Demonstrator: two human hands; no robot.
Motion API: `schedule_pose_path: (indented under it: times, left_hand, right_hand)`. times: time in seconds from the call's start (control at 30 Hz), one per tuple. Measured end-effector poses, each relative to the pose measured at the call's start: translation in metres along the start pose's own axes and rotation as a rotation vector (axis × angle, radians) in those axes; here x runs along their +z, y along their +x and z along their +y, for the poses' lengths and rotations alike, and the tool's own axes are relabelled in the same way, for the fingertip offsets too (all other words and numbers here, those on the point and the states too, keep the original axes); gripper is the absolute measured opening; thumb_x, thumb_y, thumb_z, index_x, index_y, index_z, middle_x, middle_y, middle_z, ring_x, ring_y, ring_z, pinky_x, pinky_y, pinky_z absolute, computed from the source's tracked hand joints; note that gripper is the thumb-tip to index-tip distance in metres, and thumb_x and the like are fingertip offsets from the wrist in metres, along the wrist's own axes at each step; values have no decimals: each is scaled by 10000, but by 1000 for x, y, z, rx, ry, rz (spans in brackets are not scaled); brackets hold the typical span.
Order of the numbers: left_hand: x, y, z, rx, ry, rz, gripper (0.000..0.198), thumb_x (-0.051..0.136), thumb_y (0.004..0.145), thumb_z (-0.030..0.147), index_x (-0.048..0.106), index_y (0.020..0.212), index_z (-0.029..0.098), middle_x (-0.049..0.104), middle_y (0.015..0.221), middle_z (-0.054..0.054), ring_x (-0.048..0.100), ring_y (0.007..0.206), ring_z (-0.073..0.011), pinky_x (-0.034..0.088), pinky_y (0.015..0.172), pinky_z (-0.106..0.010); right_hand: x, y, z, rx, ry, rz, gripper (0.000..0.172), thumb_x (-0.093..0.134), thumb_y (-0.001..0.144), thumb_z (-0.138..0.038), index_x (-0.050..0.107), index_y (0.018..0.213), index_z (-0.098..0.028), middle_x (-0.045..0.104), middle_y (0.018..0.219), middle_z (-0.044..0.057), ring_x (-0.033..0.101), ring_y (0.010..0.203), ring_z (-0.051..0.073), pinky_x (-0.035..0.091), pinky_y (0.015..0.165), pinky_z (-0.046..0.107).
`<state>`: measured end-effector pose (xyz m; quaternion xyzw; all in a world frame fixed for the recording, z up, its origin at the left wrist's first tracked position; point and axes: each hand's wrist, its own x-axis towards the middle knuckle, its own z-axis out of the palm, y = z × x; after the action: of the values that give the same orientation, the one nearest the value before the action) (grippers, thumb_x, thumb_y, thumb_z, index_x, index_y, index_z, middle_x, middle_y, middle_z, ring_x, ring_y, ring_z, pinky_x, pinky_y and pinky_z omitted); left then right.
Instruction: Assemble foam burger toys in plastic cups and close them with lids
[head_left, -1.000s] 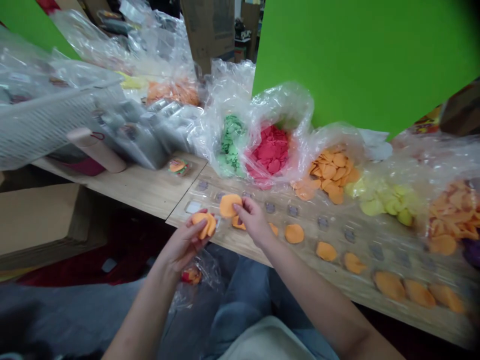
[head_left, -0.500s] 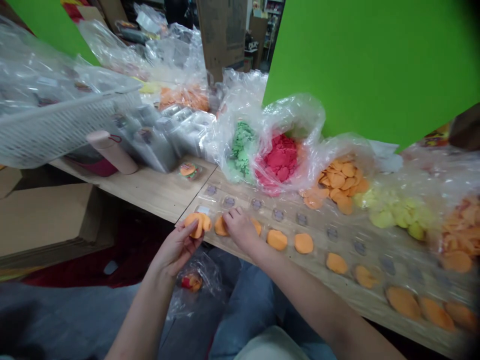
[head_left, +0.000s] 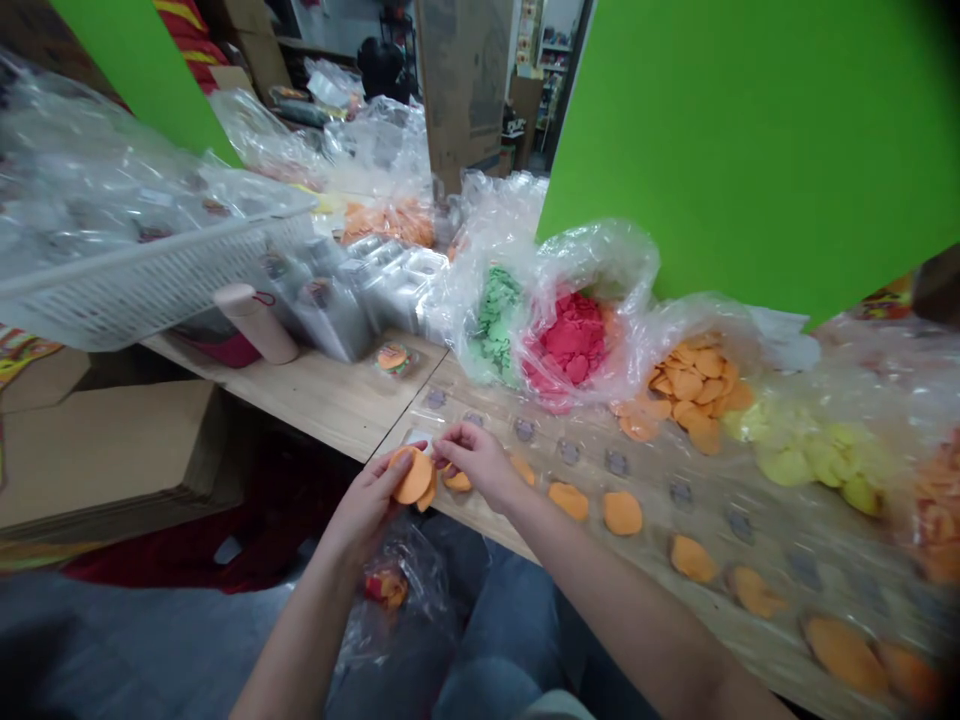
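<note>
A few round, flat orange pieces (head_left: 412, 480) sit fanned between the thumb and fingers of my left hand (head_left: 367, 505), just off the table's front edge. Close beside them is my right hand (head_left: 480, 462), fingers bent and pinched together; whether a piece is between the fingertips is hidden. Under that hand another orange piece (head_left: 456, 480) partly shows. To the right, more orange pieces (head_left: 622, 512) lie in a row of clear plastic trays (head_left: 645, 470) along the front. Small grey squarish shapes (head_left: 569, 452) show in the trays' rear hollows.
Open plastic bags hold green pieces (head_left: 496, 310), red pieces (head_left: 566, 335), orange pieces (head_left: 697, 380) and yellow pieces (head_left: 814, 450). A pink bottle (head_left: 256, 325), packed burger-like item (head_left: 394, 358) and white basket (head_left: 150, 275) stand left. Cardboard (head_left: 112, 440) lies below; a green panel (head_left: 750, 150) rises behind.
My right hand has come off the tray row toward the pieces in my left hand. The held pieces are turned more face-on. The whole view has shifted slightly.
</note>
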<state>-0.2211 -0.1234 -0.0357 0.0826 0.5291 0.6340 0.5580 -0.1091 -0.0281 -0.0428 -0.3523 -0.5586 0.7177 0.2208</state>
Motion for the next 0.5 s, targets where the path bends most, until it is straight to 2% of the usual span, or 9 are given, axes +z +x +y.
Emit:
schedule_pose_path:
  times: [0.07,0.13,0.2,0.3,0.37,0.43,0.5]
  left_hand:
    - [-2,1,2,35,-41,38,354,667,707,242,619,1045,150,674,884,-62,622,713,-113,501,644,-183]
    - [0,1,3,118,-81,98,345,659,712,240,615,1047,168,669,898,-53,617,699,-102,501,633,-182]
    - [4,2,5,185,-74,144,354,671,698,255,616,1037,167,663,909,-45,610,703,-94,493,635,-174]
    - [2,4,9,278,-98,214,299,663,699,262,628,976,155,650,936,-36,604,768,-103,486,673,-179]
    - [-7,6,15,336,-192,272,207,619,723,226,629,916,152,641,948,-39,603,809,-118,494,685,-200]
    - [-18,6,22,326,-262,231,211,580,715,168,620,922,158,635,923,-43,599,727,-104,492,596,-186]
    - [-27,6,26,215,-235,43,283,570,698,152,609,978,158,619,787,-27,528,536,-62,412,432,-143]
  right_hand:
    - [4,3,2,84,-1,-108,182,582,738,-323,513,808,-170,569,700,-15,541,585,92,415,474,188]
    - [10,4,5,75,-72,-151,161,565,752,-310,527,823,-170,551,691,-23,517,561,86,420,474,195]
    - [15,3,8,-58,-215,-90,129,551,764,-291,548,813,-172,550,682,-24,517,592,93,439,538,216]
    - [15,3,4,-338,-478,121,98,544,774,-270,571,811,-182,585,778,2,539,730,119,441,671,248]
    - [11,5,-3,-417,-523,174,102,521,789,-278,560,812,-187,592,824,13,545,763,125,441,683,249]
    - [8,10,-8,-371,-406,94,135,477,814,-312,525,849,-191,591,774,2,557,691,115,451,602,228]
    - [8,16,-10,-276,-261,-56,174,435,834,-349,485,898,-195,583,701,-19,557,593,101,434,497,195]
